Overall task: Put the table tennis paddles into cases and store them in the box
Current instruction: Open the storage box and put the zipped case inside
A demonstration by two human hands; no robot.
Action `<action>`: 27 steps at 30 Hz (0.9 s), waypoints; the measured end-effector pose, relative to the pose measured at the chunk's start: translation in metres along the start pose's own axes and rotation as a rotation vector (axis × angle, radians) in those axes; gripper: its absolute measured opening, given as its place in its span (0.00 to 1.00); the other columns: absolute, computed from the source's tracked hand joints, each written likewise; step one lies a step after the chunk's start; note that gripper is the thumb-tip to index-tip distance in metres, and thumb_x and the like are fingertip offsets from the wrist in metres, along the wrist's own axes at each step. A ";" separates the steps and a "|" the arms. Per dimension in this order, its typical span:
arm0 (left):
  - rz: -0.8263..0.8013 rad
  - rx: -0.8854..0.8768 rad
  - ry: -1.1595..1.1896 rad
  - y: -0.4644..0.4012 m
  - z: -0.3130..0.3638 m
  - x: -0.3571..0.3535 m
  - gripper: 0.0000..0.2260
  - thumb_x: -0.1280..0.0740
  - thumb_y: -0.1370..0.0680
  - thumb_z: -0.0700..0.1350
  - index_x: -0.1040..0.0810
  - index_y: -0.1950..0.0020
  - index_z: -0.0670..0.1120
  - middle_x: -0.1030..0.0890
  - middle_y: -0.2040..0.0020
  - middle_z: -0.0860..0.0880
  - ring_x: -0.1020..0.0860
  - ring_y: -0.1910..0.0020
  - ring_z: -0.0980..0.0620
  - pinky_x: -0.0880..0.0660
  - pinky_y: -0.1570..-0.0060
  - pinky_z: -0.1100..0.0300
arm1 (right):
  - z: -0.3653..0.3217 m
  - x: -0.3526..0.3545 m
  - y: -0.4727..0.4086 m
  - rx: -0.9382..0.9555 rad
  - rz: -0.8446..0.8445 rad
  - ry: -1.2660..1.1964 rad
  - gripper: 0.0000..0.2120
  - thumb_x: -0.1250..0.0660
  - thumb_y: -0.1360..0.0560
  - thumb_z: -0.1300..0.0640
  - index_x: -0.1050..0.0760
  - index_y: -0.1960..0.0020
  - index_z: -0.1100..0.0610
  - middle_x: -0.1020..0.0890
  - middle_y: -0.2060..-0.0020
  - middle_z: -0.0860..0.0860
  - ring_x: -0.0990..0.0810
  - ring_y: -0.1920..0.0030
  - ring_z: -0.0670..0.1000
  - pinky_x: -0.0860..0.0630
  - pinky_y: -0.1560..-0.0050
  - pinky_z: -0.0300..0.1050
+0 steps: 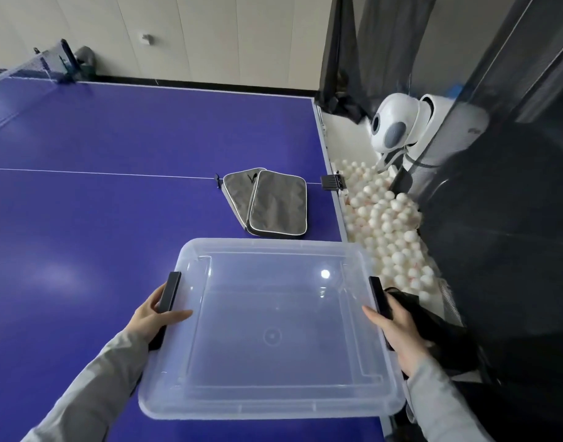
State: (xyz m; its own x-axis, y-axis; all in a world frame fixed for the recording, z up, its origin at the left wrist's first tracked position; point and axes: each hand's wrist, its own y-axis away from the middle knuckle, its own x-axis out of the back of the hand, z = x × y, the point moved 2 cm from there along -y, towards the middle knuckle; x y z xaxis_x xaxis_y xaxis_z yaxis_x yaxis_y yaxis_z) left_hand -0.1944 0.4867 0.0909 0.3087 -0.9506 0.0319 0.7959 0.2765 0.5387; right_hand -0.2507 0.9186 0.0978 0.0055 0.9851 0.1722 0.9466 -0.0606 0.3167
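Observation:
A clear plastic box (270,406) with its lid on and black side latches lies near the front right of the blue table (114,218). My left hand (155,314) grips its left side at the black latch, thumb resting on the lid. My right hand (398,333) holds the right side by the other latch. Two grey paddle cases (273,202) with white piping lie overlapping on the table just beyond the box, near the right edge. No bare paddle is visible.
Off the table's right edge, a net catch holds several white balls (388,224) below a white ball-feeding machine (401,129). Dark netting (513,218) hangs at the right. The table's net (28,68) stands at the far left.

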 end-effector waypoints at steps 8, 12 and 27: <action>-0.052 0.019 0.015 -0.006 -0.002 0.005 0.35 0.25 0.44 0.39 0.26 0.39 0.58 0.17 0.50 0.47 0.19 0.53 0.40 0.22 0.56 0.50 | 0.005 0.007 0.002 -0.100 -0.044 -0.149 0.10 0.32 0.25 0.58 0.20 0.46 0.46 0.14 0.53 0.45 0.15 0.53 0.46 0.20 0.61 0.43; -0.109 0.056 0.054 -0.005 -0.003 0.006 0.31 0.27 0.41 0.38 0.25 0.40 0.57 0.17 0.51 0.45 0.18 0.56 0.40 0.22 0.58 0.50 | 0.005 0.007 0.003 -0.097 -0.029 -0.170 0.10 0.32 0.25 0.60 0.21 0.46 0.49 0.14 0.54 0.46 0.16 0.55 0.46 0.21 0.62 0.40; 0.033 -0.105 -0.164 0.004 -0.005 0.024 0.48 0.21 0.41 0.53 0.39 0.25 0.54 0.30 0.32 0.53 0.30 0.34 0.48 0.33 0.33 0.50 | 0.010 0.019 0.002 -0.016 -0.045 -0.049 0.25 0.28 0.29 0.56 0.29 0.34 0.46 0.20 0.44 0.41 0.22 0.43 0.41 0.28 0.47 0.37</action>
State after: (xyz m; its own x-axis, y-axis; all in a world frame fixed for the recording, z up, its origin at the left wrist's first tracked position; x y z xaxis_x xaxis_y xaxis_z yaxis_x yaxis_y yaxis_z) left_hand -0.1813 0.4655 0.0896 0.2534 -0.9486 0.1894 0.8395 0.3129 0.4442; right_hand -0.2453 0.9387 0.0923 -0.0208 0.9935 0.1121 0.9411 -0.0184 0.3377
